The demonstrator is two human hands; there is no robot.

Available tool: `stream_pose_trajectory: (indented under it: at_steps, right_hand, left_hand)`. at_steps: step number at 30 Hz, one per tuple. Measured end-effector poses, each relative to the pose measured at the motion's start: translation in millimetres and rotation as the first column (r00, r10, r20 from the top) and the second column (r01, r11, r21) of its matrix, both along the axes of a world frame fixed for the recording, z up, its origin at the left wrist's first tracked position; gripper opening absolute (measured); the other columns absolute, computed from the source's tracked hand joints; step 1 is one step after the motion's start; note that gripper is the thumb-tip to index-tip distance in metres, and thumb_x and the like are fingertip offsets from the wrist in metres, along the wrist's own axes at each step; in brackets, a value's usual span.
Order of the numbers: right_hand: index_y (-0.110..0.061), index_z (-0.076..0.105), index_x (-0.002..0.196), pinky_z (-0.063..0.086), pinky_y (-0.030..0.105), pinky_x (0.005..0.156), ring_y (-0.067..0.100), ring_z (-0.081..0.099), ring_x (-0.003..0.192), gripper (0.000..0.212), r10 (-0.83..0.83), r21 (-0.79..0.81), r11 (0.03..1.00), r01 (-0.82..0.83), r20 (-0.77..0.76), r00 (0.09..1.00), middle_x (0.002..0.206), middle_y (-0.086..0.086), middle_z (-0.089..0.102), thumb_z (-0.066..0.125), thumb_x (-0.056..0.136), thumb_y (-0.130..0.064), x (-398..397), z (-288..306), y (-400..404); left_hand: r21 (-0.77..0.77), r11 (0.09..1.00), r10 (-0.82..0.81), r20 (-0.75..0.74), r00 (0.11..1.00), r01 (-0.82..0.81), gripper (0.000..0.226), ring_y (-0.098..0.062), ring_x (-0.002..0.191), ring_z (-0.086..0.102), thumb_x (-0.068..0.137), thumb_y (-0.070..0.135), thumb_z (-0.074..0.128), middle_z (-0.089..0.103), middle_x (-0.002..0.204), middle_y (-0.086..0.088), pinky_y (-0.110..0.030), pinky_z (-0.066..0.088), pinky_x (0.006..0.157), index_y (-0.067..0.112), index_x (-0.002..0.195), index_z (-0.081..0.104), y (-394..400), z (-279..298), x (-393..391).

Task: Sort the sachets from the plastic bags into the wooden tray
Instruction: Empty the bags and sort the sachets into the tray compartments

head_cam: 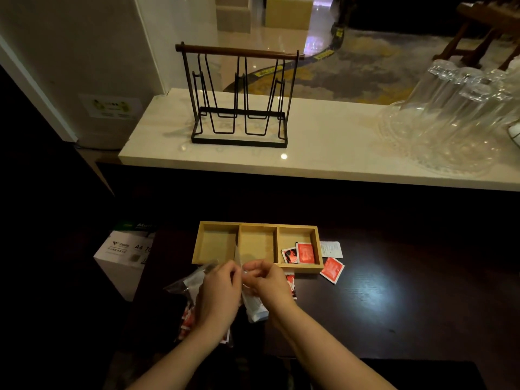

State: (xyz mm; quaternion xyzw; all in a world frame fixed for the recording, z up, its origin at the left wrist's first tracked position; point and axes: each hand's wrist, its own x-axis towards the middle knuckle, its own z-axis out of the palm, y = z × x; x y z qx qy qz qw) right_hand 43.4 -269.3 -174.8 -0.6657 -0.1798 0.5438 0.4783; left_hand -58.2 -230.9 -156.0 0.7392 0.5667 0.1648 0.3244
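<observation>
A wooden tray (239,224) with three compartments lies on the dark table. Its right compartment holds two red sachets (305,252); the left and middle ones look bare. My left hand (218,294) and my right hand (267,282) meet just in front of the tray, both pinching the top of a clear plastic bag (254,306) with white sachets inside. Another clear plastic bag (185,284) with red sachets lies under my left hand. A red sachet (332,270) and a white sachet (332,249) lie on the table right of the tray. One more red sachet (291,285) peeks out beside my right wrist.
A white box of A4 paper (123,260) stands left of the table. Behind runs a pale marble counter (323,142) with a black wire rack (239,99) and upturned glasses (455,114) on a glass dish at the right.
</observation>
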Motion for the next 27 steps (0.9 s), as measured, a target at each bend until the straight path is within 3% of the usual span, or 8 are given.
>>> stream_pose_trajectory:
  at_steps: [4, 7, 9, 13, 15, 20, 25, 27]
  right_hand:
    - [0.000, 0.063, 0.097, 0.057, 0.036, 0.068, 0.023, 0.067, 0.068, 0.020, -0.033, -0.032, 0.999, 0.031, -0.061, 0.998, 0.081, 0.012, 0.069, 0.065, 0.087, -0.017, 1, 0, 2]
    - [0.002, 0.066, 0.096, 0.059, 0.047, 0.076, 0.032, 0.069, 0.081, 0.027, -0.011, -0.062, 0.998, 0.014, 0.042, 0.999, 0.092, 0.020, 0.071, 0.071, 0.082, -0.021, 0, 1, 3]
    - [-0.003, 0.069, 0.089, 0.059, 0.046, 0.076, 0.030, 0.069, 0.084, 0.019, -0.006, -0.067, 0.998, 0.014, 0.108, 0.994, 0.089, 0.015, 0.071, 0.071, 0.082, -0.021, -1, 0, 3]
    - [-0.006, 0.070, 0.083, 0.055, 0.029, 0.059, 0.017, 0.065, 0.067, 0.013, -0.010, -0.039, 0.999, 0.017, 0.164, 0.986, 0.072, 0.005, 0.067, 0.066, 0.087, -0.018, -1, 3, 1]
    - [-0.006, 0.068, 0.082, 0.057, 0.035, 0.062, 0.019, 0.064, 0.068, 0.013, -0.030, -0.026, 0.999, 0.035, 0.186, 0.982, 0.071, 0.005, 0.066, 0.065, 0.087, -0.018, -1, 4, 0]
    - [-0.010, 0.065, 0.084, 0.056, 0.037, 0.072, 0.018, 0.063, 0.073, 0.012, 0.025, -0.048, 0.999, -0.012, 0.270, 0.962, 0.078, 0.005, 0.065, 0.061, 0.090, -0.020, -3, 5, 2]
    - [-0.005, 0.065, 0.089, 0.058, 0.042, 0.077, 0.022, 0.067, 0.078, 0.015, 0.063, -0.037, 0.998, -0.054, 0.299, 0.952, 0.081, 0.008, 0.067, 0.062, 0.089, -0.019, -2, 6, 1]
    - [-0.003, 0.064, 0.088, 0.059, 0.034, 0.069, 0.019, 0.066, 0.075, 0.011, 0.080, -0.037, 0.997, -0.073, 0.252, 0.964, 0.081, 0.007, 0.066, 0.063, 0.088, -0.014, 1, 8, 2]
  left_hand:
    - [-0.203, 0.979, 0.056, 0.113, 0.992, -0.032, 0.015, -0.017, 0.051, 0.062, 0.091, 0.014, 0.055, 0.064, 0.064, -0.004, -0.023, 0.047, 0.045, 0.012, 0.076, 0.059, 2, -4, 0]
    - [-0.379, 0.923, 0.160, 0.234, 0.959, -0.062, 0.014, -0.022, 0.057, 0.070, 0.085, 0.001, 0.060, 0.068, 0.068, -0.010, -0.034, 0.060, 0.055, 0.008, 0.073, 0.057, 4, -5, 0]
    - [-0.487, 0.871, 0.228, 0.281, 0.932, -0.066, 0.016, -0.022, 0.059, 0.070, 0.084, -0.001, 0.061, 0.068, 0.067, -0.010, -0.034, 0.060, 0.056, 0.007, 0.070, 0.059, 7, -4, -1]
    - [-0.648, 0.760, 0.358, 0.345, 0.868, -0.056, 0.012, -0.020, 0.059, 0.065, 0.085, 0.000, 0.062, 0.065, 0.067, -0.012, -0.027, 0.055, 0.054, 0.002, 0.073, 0.065, 12, -2, -6]
    - [-0.717, 0.696, 0.419, 0.370, 0.829, -0.032, 0.007, -0.022, 0.062, 0.065, 0.084, 0.000, 0.063, 0.066, 0.069, -0.014, -0.031, 0.056, 0.058, 0.000, 0.077, 0.065, 14, -3, -8]
    - [-0.781, 0.624, 0.500, 0.383, 0.777, -0.016, 0.005, -0.021, 0.062, 0.064, 0.083, -0.002, 0.063, 0.064, 0.067, -0.014, -0.028, 0.056, 0.052, -0.001, 0.078, 0.063, 13, -3, -9]
    - [-0.732, 0.676, 0.482, 0.354, 0.802, -0.083, 0.004, -0.022, 0.065, 0.066, 0.086, -0.001, 0.060, 0.064, 0.072, -0.017, -0.030, 0.056, 0.059, -0.003, 0.082, 0.062, 13, -6, -5]
    - [-0.712, 0.696, 0.468, 0.352, 0.810, -0.093, 0.006, -0.022, 0.066, 0.066, 0.085, -0.002, 0.060, 0.064, 0.071, -0.016, -0.029, 0.057, 0.059, -0.003, 0.080, 0.062, 15, -5, -4]
